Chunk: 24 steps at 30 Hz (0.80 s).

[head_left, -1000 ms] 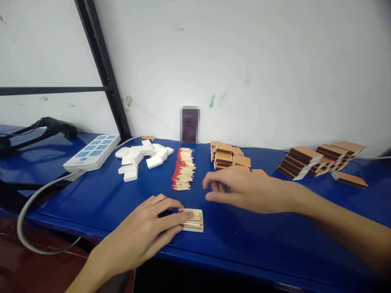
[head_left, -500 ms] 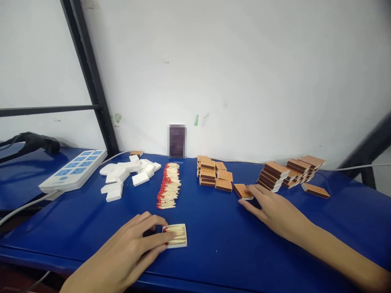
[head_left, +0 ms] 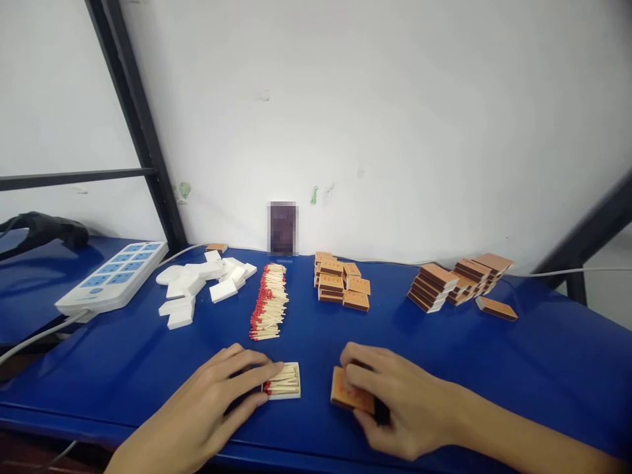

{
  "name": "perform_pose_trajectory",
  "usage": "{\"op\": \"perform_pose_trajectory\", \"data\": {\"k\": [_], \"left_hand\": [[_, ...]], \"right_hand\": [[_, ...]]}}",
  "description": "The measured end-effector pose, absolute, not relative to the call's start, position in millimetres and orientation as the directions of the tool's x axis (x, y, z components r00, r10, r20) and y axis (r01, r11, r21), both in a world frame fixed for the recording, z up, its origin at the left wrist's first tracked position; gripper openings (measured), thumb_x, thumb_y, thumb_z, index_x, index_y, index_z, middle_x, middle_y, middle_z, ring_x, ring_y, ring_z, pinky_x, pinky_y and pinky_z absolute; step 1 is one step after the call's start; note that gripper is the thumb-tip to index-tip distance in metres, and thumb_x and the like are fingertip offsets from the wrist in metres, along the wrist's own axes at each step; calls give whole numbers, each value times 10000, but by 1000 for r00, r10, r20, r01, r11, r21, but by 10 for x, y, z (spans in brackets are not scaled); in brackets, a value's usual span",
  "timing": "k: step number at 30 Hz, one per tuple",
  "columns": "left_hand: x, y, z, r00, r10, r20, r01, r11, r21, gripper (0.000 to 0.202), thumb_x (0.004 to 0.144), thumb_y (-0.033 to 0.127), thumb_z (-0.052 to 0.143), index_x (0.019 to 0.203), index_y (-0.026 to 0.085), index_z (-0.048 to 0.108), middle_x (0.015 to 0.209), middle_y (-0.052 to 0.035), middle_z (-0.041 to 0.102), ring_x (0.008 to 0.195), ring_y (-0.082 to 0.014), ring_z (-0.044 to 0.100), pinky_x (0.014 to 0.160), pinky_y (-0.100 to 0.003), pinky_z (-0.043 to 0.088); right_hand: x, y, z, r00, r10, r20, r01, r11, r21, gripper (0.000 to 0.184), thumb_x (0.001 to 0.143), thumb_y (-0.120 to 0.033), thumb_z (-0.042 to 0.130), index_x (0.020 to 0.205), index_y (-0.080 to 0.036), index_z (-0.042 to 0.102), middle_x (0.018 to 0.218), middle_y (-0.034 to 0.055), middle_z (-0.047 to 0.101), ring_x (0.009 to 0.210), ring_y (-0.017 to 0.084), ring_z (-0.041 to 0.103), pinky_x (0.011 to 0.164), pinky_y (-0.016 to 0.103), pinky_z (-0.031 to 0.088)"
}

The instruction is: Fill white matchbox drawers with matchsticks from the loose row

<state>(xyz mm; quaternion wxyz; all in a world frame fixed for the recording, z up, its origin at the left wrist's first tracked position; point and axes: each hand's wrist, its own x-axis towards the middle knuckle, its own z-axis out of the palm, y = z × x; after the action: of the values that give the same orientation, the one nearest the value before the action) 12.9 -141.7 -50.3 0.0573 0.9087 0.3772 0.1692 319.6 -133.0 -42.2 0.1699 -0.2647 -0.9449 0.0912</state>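
Note:
At the front of the blue table, a white matchbox tray [head_left: 299, 380] holds a layer of matches [head_left: 284, 380] with red heads to the left. My left hand [head_left: 217, 395] grips the tray's left end between thumb and fingers. To the right of it, my right hand [head_left: 402, 401] is closed on an orange-brown matchbox sleeve [head_left: 340, 390], partly hidden under the fingers. A gap of bare table lies between tray and sleeve. Behind the tray is a long pile of loose matches [head_left: 269, 303], red heads on the left.
White trays [head_left: 182, 280] lie heaped at left, beside a power strip [head_left: 116, 273]. Orange matchbox sleeves [head_left: 343, 283] are piled at centre back. More matchboxes [head_left: 432, 286] stand stacked at right, with a single one [head_left: 496, 308] lying apart. Black frame posts [head_left: 143, 131] rise at the sides.
My right hand has brought the matchbox sleeve from beside the centre pile toward the front, near the tray. My left hand stays on the tray. The view has shifted slightly.

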Motion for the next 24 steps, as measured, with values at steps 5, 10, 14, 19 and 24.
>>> {"op": "perform_pose_trajectory", "data": {"k": [5,10,14,19,24], "left_hand": [[136,-1434,-471,682,680,269,638,-733,236,395,961,225,500,1321,383,539,1262,21,615,1125,-191,610,1105,-441,401],[149,-1442,-404,685,690,234,636,-723,270,412,963,190,482,1318,391,541,1249,16,599,1103,-179,616,1103,-442,398],[149,-1446,-419,682,690,243,624,-722,300,413,971,198,475,1335,386,524,1247,16,610,1111,-177,607,1106,-423,392],[153,-1433,-495,573,790,220,684,-608,404,458,939,388,549,1387,390,453,1275,2,616,1203,-232,547,994,-384,494],[189,-1384,-511,520,828,211,674,-549,494,777,671,548,776,1365,359,482,1181,-7,641,1085,-237,604,936,-357,525]], "right_hand": [[2887,-1215,-415,-813,544,205,400,779,-482,263,713,-215,621,875,-207,415,968,34,504,746,127,473,654,243,431],[2845,-1094,-430,-747,628,216,460,724,-514,296,695,-195,643,863,-218,401,881,-10,501,712,117,456,645,246,411],[2879,-1050,-448,-763,591,259,405,751,-521,240,730,-185,639,866,-207,442,916,9,552,773,128,505,703,257,443],[2755,-1073,-468,-771,562,301,332,757,-563,227,779,-266,700,904,-195,525,968,31,625,852,149,569,787,295,477],[2526,-1088,-526,-839,417,349,202,835,-512,226,801,-307,710,901,-183,550,991,48,653,873,144,590,813,290,499]]}}
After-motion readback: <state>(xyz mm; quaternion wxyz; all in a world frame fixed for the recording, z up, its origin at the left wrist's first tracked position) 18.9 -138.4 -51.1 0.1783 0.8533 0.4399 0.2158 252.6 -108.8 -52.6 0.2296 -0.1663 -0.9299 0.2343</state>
